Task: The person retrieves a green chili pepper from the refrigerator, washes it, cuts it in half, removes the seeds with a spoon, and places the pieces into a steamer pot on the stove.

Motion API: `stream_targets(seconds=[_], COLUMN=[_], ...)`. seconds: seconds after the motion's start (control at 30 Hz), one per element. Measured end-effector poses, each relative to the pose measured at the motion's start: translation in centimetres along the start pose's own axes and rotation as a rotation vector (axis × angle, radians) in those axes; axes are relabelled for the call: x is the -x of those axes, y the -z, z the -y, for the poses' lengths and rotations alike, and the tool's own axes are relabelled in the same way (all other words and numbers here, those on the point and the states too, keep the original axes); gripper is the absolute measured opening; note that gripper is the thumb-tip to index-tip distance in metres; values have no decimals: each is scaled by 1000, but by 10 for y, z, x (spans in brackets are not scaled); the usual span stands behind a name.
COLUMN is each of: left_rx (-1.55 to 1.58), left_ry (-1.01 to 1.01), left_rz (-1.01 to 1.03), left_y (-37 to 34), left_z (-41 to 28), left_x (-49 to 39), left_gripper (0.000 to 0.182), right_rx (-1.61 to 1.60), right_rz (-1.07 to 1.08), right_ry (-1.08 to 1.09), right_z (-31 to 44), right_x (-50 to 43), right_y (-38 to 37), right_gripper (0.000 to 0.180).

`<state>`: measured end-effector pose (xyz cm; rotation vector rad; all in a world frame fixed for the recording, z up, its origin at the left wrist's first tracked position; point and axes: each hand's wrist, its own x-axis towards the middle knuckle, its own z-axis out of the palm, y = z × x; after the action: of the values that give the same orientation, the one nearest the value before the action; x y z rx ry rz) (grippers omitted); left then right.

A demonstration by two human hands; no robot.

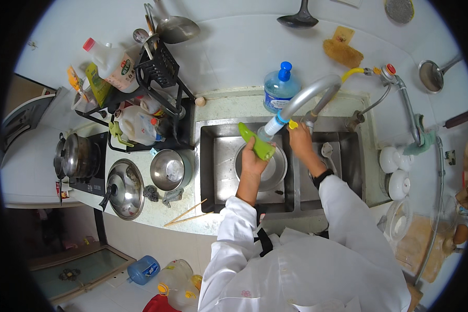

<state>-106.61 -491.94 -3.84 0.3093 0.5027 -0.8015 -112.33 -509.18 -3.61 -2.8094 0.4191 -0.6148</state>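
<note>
My left hand [254,158] holds a long, light-green pepper [259,143] by its side, tilted, its blunt end towards me. It is right beside the clear tip of the tap nozzle [273,126], above a round metal basin [279,163] in the left bowl of the steel sink [224,187]. My right hand [302,142] is up at the tap [312,91], its fingers bent close to a yellow lever [293,124] on the nozzle and to the tap's base. Exactly which part the fingertips touch is hidden.
Behind the sink stands a blue pump bottle [282,87]. A spoon [328,152] lies in the right bowl. On the left counter are a metal pot [167,169], a lid [125,189], chopsticks [187,212] and a black bottle rack [156,87]. White bowls [398,184] sit at right.
</note>
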Motion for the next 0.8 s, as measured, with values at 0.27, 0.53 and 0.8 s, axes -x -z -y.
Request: stream_targets(seconds=[0.27,0.53,0.8], left_rx=[-311,-1060,-695], left_ry=[-155,-307,101], left_rz=[-135,-517,-371], left_y=[8,15,11], left_z=[6,22,6], left_x=[-16,-3,12], left_gripper=[31,40,68], right_rx=[-32,-1569,-1641], right_rz=[-77,670,997], right_ry=[62,-888,-824], right_z=[4,68,73], right_x=[15,23,-15], right_y=[6,-33,-61], right_gripper=[16,38,40])
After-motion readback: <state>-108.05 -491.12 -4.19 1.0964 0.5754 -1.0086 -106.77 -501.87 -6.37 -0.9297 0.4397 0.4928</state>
